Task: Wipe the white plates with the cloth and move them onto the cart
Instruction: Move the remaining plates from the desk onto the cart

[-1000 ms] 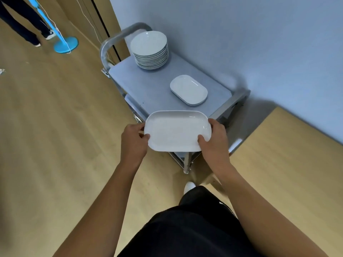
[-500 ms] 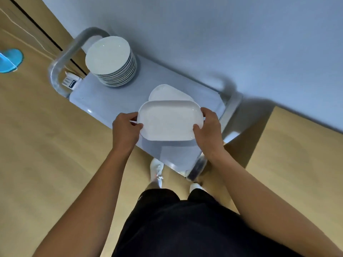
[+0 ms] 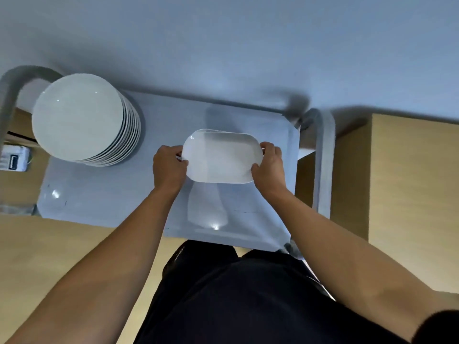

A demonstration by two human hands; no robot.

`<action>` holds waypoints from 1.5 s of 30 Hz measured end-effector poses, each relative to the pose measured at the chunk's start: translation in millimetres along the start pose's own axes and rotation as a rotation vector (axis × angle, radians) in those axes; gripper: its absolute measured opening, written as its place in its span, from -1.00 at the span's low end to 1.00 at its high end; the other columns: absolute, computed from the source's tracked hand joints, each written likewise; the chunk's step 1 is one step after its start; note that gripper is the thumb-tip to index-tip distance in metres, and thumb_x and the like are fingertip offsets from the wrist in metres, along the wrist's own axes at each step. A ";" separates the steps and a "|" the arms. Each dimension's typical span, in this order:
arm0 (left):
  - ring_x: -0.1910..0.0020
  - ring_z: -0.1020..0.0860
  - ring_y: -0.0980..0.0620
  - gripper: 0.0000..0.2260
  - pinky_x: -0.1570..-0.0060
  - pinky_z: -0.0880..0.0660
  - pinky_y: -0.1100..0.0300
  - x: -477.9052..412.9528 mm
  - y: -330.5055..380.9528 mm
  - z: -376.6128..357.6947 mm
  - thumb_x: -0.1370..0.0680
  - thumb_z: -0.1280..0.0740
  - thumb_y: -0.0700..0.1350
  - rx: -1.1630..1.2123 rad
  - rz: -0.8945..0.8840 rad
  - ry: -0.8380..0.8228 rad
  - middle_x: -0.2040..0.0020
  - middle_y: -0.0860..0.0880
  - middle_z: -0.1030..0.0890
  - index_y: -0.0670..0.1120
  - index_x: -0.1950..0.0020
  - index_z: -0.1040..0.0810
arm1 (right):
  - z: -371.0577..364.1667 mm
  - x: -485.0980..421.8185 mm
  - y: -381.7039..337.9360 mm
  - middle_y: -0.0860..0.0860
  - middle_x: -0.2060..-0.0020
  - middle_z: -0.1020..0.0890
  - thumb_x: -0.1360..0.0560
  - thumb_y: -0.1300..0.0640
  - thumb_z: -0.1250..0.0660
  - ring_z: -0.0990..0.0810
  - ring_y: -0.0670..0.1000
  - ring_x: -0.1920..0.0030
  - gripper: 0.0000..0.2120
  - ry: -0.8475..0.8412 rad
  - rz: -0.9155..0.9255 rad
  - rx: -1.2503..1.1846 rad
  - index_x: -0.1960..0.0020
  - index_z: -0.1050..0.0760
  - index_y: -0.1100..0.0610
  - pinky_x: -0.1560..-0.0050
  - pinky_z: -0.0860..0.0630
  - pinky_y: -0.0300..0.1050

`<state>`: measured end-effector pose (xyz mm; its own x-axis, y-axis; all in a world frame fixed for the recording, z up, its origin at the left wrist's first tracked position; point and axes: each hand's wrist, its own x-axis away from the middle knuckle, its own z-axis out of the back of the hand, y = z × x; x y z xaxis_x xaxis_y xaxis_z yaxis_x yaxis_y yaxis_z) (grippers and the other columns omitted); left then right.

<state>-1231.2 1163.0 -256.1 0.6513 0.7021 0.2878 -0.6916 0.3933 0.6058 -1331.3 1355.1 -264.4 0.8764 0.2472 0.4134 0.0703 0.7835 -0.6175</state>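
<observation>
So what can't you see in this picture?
Head view only.
Under the plate: hidden by the plate itself; touching the cart or not, unclear.
Fingers of the left hand and right hand: tucked under the plate.
Below the cart's top: covered by it.
No cloth in view.

One grey metal cart (image 3: pixel 99 199), one stack of round white china plates (image 3: pixel 77 115), roughly ten deep, and one oblong white china plate (image 3: pixel 221 157).

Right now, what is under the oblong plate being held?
The cart top shows around the oblong plate, and a sliver of another white plate peeks out at its far edge. The rest is covered.
</observation>
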 end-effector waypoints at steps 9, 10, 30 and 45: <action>0.27 -0.57 -0.13 -0.87 0.29 -0.51 0.07 -37.5 -12.9 -18.8 -0.40 -0.34 -0.39 -0.066 -0.048 -0.076 0.21 -0.21 -0.63 -0.19 0.21 -0.61 | -18.0 -13.9 -1.3 0.12 -0.31 -0.38 -0.49 0.42 -0.27 -0.48 0.16 -0.21 -0.48 0.079 -0.125 0.015 -0.40 -0.29 0.14 -0.25 -0.52 0.05; 0.25 -0.58 -0.13 -0.88 0.26 -0.54 0.05 -41.6 -13.7 -20.3 -0.41 -0.34 -0.38 -0.083 -0.052 -0.076 0.19 -0.21 -0.63 -0.19 0.18 -0.62 | -18.9 -15.5 -2.3 0.12 -0.30 -0.38 -0.48 0.43 -0.26 -0.48 0.16 -0.21 -0.48 0.090 -0.133 0.014 -0.39 -0.29 0.14 -0.24 -0.51 0.04; -0.20 -0.54 -0.17 -0.69 -0.14 -0.47 0.02 -47.8 -6.7 -0.4 -0.56 -0.30 -0.13 -0.161 -0.066 -0.139 -0.21 -0.14 -0.59 -0.12 -0.29 -0.54 | -14.8 -2.4 -6.0 0.09 -0.37 -0.41 -0.53 0.20 -0.36 -0.47 0.15 -0.30 -0.43 0.058 -0.172 -0.032 -0.47 -0.22 0.06 -0.28 -0.47 0.07; -0.04 -0.59 -0.05 -0.75 0.03 -0.52 0.10 156.1 177.0 -80.6 -0.60 -0.30 -0.03 -0.266 -0.858 -0.415 -0.13 -0.01 -0.60 -0.06 -0.24 -0.58 | 149.5 143.5 114.5 0.01 0.06 -0.65 -0.53 0.11 -0.29 -0.61 0.06 0.08 -0.83 0.454 0.059 0.125 -0.09 -0.57 0.08 0.14 -0.57 -0.01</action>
<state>-1277.2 1390.1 -163.7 0.9872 -0.1267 0.0972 0.0513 0.8278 0.5586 -1268.8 1565.6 -175.7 0.9988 0.0409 0.0285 -0.0194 0.8453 -0.5339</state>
